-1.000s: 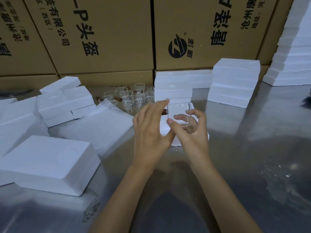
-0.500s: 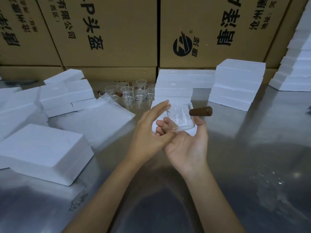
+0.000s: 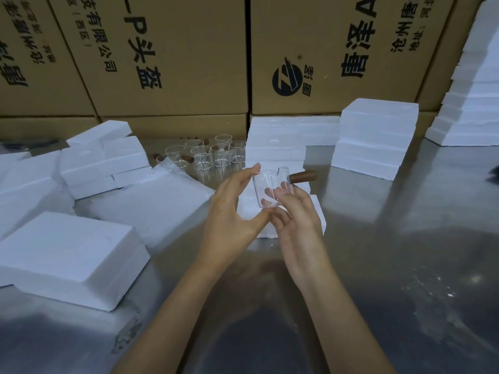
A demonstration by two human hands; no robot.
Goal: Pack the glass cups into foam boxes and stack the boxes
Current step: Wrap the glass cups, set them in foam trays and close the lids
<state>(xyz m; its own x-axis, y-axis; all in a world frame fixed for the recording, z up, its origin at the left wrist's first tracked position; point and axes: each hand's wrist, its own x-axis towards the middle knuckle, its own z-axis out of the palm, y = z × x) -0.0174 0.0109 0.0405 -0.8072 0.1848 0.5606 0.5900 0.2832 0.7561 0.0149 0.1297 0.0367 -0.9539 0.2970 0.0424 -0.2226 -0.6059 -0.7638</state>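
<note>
Glass cup (image 3: pixel 270 188) now tilted upright, seemingly pinched by both hands.

A packing warehouse: printed cardboard cartons (image 3: pixel 172 55) stacked behind a steel table (image 3: pixel 405 238) heaped with foam boxes (image 3: pixel 375 136).

Glass cup (image 3: pixel 271 188): clear, brown wooden handle (image 3: pixel 303 176) pointing right, raised above tabletop, gripped between left hand (image 3: pixel 233 214) and right hand (image 3: pixel 294 217). Open foam box (image 3: pixel 313 214) directly below. More glass cups (image 3: pixel 213 155) clustered upright behind. Closed foam boxes: stacks (image 3: pixel 375 136) back right, loose pile (image 3: pixel 73 255) left.
</note>
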